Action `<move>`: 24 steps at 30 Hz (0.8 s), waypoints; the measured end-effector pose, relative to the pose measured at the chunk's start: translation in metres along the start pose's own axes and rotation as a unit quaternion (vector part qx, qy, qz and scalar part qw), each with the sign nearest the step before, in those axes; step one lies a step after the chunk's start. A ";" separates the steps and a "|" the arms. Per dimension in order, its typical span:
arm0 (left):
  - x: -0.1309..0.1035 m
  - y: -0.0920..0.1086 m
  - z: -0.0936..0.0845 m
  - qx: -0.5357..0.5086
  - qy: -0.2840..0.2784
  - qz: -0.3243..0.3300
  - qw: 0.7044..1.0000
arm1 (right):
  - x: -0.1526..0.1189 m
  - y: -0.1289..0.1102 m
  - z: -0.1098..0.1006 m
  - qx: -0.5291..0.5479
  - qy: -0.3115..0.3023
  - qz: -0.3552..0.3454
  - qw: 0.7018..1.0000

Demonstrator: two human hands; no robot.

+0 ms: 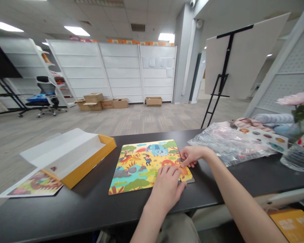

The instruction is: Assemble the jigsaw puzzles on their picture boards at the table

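An animal picture puzzle board (139, 162) with elephants, a hippo and lions lies flat on the black table (91, 202). My left hand (168, 182) rests palm down on the board's lower right part, its fingers spread. At the right edge of the board is my right hand (191, 156), fingers bent together and touching the surface near the lions. Whether a small piece is between those fingers is hidden. A grey strip of the board shows at its lower right corner, below my hands.
An open yellow and white box (91, 165) lies on the left, over a picture sheet (38, 184). On the right are clear plastic packaging (223, 141), a sticker sheet (263, 136) and a clear vase (300, 155) with pink flowers. A yellow package (294, 222) sits lower right.
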State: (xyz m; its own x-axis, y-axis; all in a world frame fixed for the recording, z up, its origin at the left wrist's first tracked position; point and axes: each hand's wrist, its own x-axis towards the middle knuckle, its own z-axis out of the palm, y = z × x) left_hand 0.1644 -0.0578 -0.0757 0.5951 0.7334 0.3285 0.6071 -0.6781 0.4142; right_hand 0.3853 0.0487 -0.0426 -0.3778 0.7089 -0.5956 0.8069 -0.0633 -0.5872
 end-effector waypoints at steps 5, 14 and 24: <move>-0.001 -0.004 -0.001 -0.044 -0.006 -0.002 0.999 | -0.003 -0.002 0.000 0.004 -0.003 -0.007 1.000; 0.001 -0.004 0.000 -0.043 -0.006 -0.002 0.999 | -0.010 -0.005 0.000 0.021 0.008 -0.020 1.000; 0.004 0.000 0.004 0.019 -0.005 0.000 1.000 | -0.004 -0.003 0.000 0.007 0.039 -0.027 0.999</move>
State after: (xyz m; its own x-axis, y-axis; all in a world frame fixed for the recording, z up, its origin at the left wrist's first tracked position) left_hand 0.1687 -0.0555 -0.0779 0.6005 0.7328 0.3201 0.6262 -0.6799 0.3816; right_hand 0.3845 0.0463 -0.0388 -0.3844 0.7640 -0.5182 0.7797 -0.0319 -0.6254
